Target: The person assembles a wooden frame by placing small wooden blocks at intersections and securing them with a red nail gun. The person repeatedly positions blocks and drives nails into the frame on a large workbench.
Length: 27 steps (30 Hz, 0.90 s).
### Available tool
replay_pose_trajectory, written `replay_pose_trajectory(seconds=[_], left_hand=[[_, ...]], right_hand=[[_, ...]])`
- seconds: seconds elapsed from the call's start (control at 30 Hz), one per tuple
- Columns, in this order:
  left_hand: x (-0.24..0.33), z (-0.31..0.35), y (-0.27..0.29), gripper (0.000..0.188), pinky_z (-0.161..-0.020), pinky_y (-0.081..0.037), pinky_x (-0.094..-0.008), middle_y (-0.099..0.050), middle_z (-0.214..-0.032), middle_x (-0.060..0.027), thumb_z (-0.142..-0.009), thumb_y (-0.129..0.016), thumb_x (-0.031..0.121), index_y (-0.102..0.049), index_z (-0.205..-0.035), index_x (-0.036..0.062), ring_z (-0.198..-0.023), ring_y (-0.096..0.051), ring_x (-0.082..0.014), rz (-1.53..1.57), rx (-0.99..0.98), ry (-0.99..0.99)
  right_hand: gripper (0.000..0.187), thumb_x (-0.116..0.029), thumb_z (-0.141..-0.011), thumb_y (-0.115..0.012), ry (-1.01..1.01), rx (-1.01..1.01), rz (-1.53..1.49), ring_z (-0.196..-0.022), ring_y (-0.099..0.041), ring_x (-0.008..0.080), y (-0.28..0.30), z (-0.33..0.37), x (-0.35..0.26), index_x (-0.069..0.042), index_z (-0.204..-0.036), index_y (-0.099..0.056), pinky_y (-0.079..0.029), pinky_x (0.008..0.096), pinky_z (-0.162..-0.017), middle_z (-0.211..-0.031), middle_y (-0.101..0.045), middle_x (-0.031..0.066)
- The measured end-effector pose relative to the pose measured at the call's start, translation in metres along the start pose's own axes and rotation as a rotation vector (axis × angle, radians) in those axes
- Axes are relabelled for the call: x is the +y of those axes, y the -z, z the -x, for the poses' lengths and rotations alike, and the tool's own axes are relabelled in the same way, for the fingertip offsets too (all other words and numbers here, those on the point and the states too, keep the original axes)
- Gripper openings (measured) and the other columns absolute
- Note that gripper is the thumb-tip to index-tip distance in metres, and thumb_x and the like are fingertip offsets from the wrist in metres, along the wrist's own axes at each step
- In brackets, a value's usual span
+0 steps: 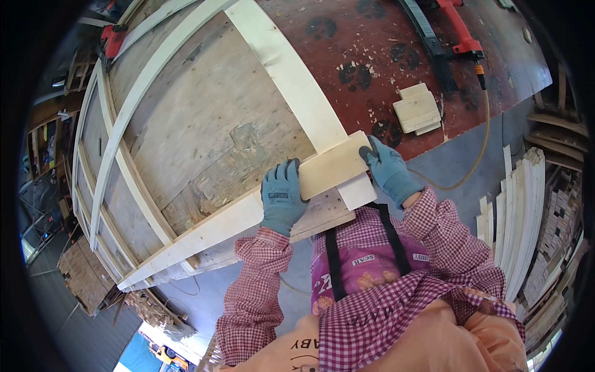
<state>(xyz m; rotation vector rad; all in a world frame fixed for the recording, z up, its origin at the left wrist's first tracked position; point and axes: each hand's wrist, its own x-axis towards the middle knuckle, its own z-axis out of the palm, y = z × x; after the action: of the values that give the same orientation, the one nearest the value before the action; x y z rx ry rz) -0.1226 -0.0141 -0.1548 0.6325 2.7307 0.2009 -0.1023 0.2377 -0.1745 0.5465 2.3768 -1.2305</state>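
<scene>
A short, flat wooden board (334,165) lies over the near right corner of a pale wooden frame (217,232), where an upright slat (291,68) meets the frame's near rail. My left hand (282,195), in a blue-grey work glove, grips the board's left end, fingers bent over the rail. At the board's right end, my gloved right hand (392,172) holds the edge with thumb and fingers. A second small pale board (357,191) sticks out from beneath the first. The undersides of both hands are hidden.
A red nail gun (458,31) with an air hose (484,136) lies on the red tabletop (322,43). Several small stacked wood pieces (418,110) sit nearer me. Another red tool (113,40) rests at the frame's far left. Long slats (527,204) are piled at right.
</scene>
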Motion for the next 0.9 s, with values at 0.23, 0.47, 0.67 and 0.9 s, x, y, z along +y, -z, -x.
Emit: replay_pose_trajectory(seconds=[0.23,0.47,0.67,0.9], left_hand=[[0.002,-0.001,-0.002,0.073,-0.097,-0.035,-0.043,-0.049,-0.121,-0.0149,-0.064,-0.073,0.025,-0.042,-0.126,0.0057,-0.111,-0.047,-0.0327,0.027,0.016,0.053],[0.007,0.0,-0.003,0.082,-0.1,-0.032,-0.0446,-0.045,-0.125,-0.0163,-0.06,-0.076,0.032,-0.04,-0.129,0.0059,-0.116,-0.042,-0.035,0.045,-0.027,0.079],[0.03,-0.011,0.022,0.105,-0.11,-0.019,-0.0498,-0.037,-0.134,-0.0202,-0.055,-0.079,0.042,-0.03,-0.137,0.0005,-0.129,-0.03,-0.0378,-0.022,-0.008,0.028],[0.039,-0.03,0.0,0.086,-0.105,-0.024,-0.0493,-0.043,-0.124,-0.0183,-0.057,-0.077,0.037,-0.038,-0.126,0.0003,-0.119,-0.039,-0.0339,0.031,0.035,0.01]], right_hand=[[0.047,-0.037,-0.089,-0.056,0.119,0.015,0.124,-0.102,-0.058,0.0352,0.011,0.001,0.0,-0.006,-0.124,-0.052,-0.045,0.0423,-0.087,-0.113,-0.06,0.0199],[0.078,-0.038,-0.075,-0.072,0.158,0.746,0.409,-0.122,-0.043,0.033,0.087,-0.012,0.034,-0.012,-0.139,-0.037,-0.033,0.0433,-0.102,-0.131,-0.048,0.0153],[0.113,-0.051,-0.061,-0.079,-0.07,0.458,0.471,-0.132,-0.03,0.0384,0.093,-0.041,0.03,-0.014,-0.147,-0.016,-0.026,0.0483,-0.107,-0.141,-0.033,0.0226],[0.107,-0.041,-0.058,-0.084,-0.077,0.435,0.363,-0.122,-0.043,0.0374,0.106,-0.041,0.023,-0.014,-0.144,-0.027,-0.039,0.0447,-0.099,-0.132,-0.043,0.0198]])
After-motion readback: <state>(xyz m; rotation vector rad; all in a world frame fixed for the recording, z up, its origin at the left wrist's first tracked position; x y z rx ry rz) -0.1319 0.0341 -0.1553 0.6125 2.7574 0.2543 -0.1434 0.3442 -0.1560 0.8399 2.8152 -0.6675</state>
